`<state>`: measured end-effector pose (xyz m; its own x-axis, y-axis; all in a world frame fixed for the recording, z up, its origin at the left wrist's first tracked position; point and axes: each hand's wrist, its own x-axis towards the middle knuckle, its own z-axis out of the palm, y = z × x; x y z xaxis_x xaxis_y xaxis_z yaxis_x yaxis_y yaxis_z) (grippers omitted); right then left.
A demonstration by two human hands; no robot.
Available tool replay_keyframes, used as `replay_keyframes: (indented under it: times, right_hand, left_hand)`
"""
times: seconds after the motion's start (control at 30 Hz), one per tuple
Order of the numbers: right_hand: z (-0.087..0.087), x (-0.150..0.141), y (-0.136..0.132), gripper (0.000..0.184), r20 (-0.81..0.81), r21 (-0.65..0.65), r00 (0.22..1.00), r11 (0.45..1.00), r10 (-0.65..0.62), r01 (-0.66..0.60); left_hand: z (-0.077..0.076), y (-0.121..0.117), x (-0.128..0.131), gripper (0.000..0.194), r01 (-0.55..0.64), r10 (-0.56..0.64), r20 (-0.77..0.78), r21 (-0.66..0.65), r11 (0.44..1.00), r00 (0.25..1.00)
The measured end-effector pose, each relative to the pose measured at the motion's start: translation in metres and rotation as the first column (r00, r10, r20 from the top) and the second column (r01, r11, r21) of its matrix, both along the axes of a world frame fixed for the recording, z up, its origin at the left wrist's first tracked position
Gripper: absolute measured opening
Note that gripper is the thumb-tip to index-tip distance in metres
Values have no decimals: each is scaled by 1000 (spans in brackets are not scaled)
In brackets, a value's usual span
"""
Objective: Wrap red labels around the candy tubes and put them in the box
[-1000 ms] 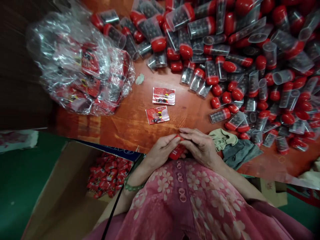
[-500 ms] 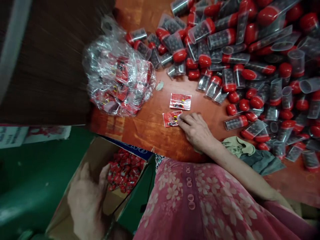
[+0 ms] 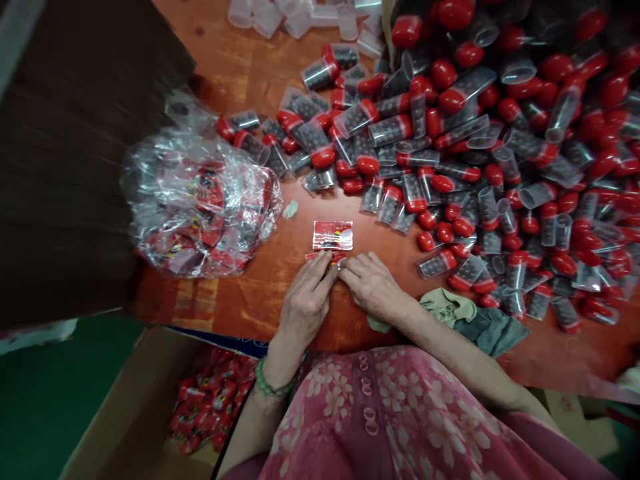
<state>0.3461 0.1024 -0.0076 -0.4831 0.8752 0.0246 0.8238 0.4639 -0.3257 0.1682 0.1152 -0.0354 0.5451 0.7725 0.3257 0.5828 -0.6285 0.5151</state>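
Note:
My left hand [image 3: 307, 300] and my right hand [image 3: 373, 287] meet over the tabletop. Fingertips of both are closed on a small red printed label [image 3: 325, 257], one hand at each side of it. The fingers cover most of that label, and it lies against the wooden table. Just beyond it a second red printed label [image 3: 333, 235] lies flat, touched by neither hand. To the right is a large heap of clear tubes with red rounded caps [image 3: 413, 193].
A clear plastic bag [image 3: 200, 200] of red labels sits at the left. A cardboard box [image 3: 120, 400] of red wrapped pieces stands below the table edge. Crumpled cloths [image 3: 493, 327] lie near my right forearm. Frosted cups [image 3: 267, 17] lie at the back.
My left hand has come up from above the box to the nearer label. My right hand stays at that label. The view has shifted, showing more of the heap.

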Motion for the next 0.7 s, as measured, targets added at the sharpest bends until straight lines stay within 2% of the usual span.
replay_keyframes:
  times: [0.17, 0.27, 0.37, 0.5, 0.6, 0.7]
  right_hand:
    - [23, 19, -2, 19, -49, -89, 997, 995, -57, 53]
    - [36, 39, 5, 16, -94, -48, 976, 980, -196, 192]
    - [45, 64, 13, 17, -14, 48, 935, 934, -355, 355]
    - [57, 99, 3, 22, 54, -3, 902, 903, -428, 429]
    - [64, 120, -20, 23, 112, -94, 903, 900, -416, 426]
    - [65, 128, -38, 33, 230, -182, 934, 930, -274, 318]
  left_hand:
    - [3, -2, 7, 25, -43, 40, 44, 78, 996, 998]
    - [8, -3, 11, 20, -62, 57, 64, 87, 994, 996]
    - [12, -1, 13, 14, -47, 41, 80, 72, 996, 996]
    - [17, 0, 12, 13, -41, 37, 100, 42, 998, 994]
    - [20, 0, 10, 17, -36, 36, 97, 2, 999, 995]
    - [22, 1, 9, 19, -45, 47, 72, -30, 999, 996]
